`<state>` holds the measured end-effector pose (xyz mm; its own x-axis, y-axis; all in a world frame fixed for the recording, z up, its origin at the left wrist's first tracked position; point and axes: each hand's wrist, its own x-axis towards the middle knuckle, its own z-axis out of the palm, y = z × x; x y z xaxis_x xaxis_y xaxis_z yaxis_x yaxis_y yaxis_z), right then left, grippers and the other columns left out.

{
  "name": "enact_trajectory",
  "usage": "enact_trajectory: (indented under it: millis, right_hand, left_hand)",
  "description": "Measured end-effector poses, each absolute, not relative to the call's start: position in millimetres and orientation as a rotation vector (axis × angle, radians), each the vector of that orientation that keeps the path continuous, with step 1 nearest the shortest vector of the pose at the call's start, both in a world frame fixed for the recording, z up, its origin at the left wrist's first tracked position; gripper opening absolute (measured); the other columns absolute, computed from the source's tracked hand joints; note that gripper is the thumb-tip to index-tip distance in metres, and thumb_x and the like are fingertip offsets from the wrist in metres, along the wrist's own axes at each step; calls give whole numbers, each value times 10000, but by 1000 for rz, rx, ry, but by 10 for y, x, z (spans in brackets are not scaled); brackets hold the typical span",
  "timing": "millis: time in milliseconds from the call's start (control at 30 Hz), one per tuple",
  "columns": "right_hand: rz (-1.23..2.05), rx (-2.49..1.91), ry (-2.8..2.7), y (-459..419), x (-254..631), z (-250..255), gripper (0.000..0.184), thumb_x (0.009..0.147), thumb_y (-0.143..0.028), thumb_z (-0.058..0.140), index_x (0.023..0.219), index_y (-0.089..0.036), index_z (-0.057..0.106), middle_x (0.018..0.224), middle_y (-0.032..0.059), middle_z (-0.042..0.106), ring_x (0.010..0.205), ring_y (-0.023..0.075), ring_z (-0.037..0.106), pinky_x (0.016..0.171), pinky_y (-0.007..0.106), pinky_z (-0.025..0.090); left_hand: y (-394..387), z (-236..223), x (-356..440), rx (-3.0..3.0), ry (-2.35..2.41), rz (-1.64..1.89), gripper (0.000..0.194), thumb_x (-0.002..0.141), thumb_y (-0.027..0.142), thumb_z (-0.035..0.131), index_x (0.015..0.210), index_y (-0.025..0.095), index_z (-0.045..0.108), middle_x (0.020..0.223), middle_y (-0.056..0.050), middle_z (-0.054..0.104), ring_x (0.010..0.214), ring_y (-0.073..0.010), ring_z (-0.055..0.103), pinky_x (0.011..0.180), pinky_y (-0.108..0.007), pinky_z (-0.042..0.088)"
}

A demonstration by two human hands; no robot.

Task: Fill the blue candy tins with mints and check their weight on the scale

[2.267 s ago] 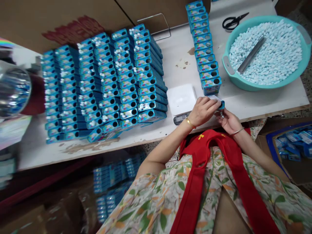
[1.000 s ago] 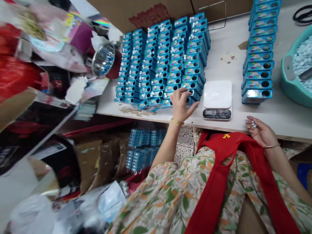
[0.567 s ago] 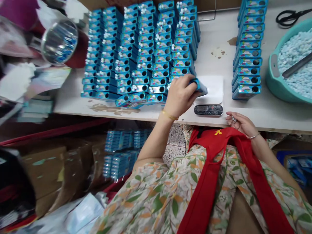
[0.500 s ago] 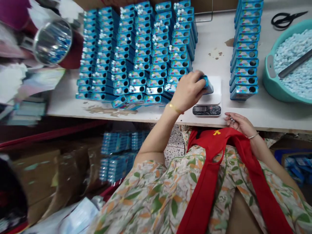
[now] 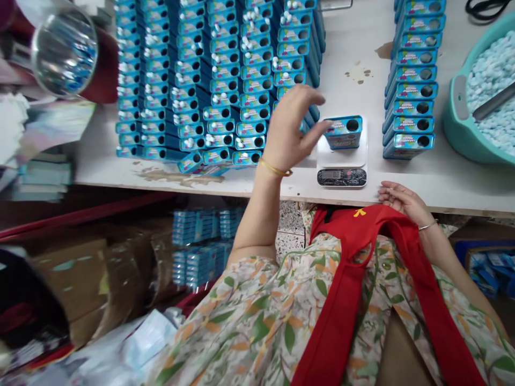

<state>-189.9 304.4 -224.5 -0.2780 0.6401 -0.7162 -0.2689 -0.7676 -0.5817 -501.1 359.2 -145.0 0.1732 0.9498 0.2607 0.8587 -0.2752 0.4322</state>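
Note:
A blue candy tin (image 5: 344,134) with a dark round hole in its top stands upright on the white platform of a small digital scale (image 5: 341,159). My left hand (image 5: 292,126) is just left of it, thumb and fingers spread, holding nothing. The thumb tip is at the tin's left edge; whether it touches I cannot tell. My right hand (image 5: 406,202) rests palm up by the table's front edge, right of the scale, its fingers curled around small pale candies that hardly show.
Several rows of blue tins (image 5: 223,86) fill the left of the table, many with white candies on top. Another row of tins (image 5: 416,91) stands right of the scale. Beyond are a turquoise tub (image 5: 462,128) of candies with a scoop, and black scissors (image 5: 486,8). A metal bowl (image 5: 64,51) stands far left.
My left hand has let go of the tin and drawn back to the left, opening its fingers. The tin now stands alone on the scale. My right hand has hardly moved.

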Motion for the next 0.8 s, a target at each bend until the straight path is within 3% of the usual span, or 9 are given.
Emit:
enact_trajectory:
  millis: [200,400,633,800]
  right_hand:
    - [2077,-1486,-527,3080,-1860,-2236,240,707,-188,798,922,-158,695,863,49,698,756,121,688,640,192,575]
    - [2069,-1536,-614,3100,-1850,-2177,416,582,-302,928,896,-144,705,854,66,716,744,122,689,640,176,568]
    - [2055,-1599,-906,3235,-1853,-2021,360,684,-338,885,927,-141,706,706,39,683,543,71,563,489,159,470]
    - [1997,-1512,-1096,3360,-1990,-1879,362,711,-375,868,915,-124,704,754,48,683,565,79,585,479,175,454]
  left_hand:
    - [3298,-1687,-5336,2102,1871,873,464,987,632,350,1184,264,552,1070,-82,629,1033,-238,646,934,-468,546]
    - [3224,-1813,-5308,2066,1858,863,448,998,604,341,1228,279,546,1117,-89,631,1030,-232,646,910,-441,542]
    - [3281,-1935,-5133,2163,1839,756,501,990,620,307,1317,313,529,1319,-101,598,1269,-282,540,1055,-520,436]
    - [3309,-2004,-4947,2272,1838,703,545,956,653,368,1367,325,510,1460,-111,518,1433,-328,396,1162,-606,274]
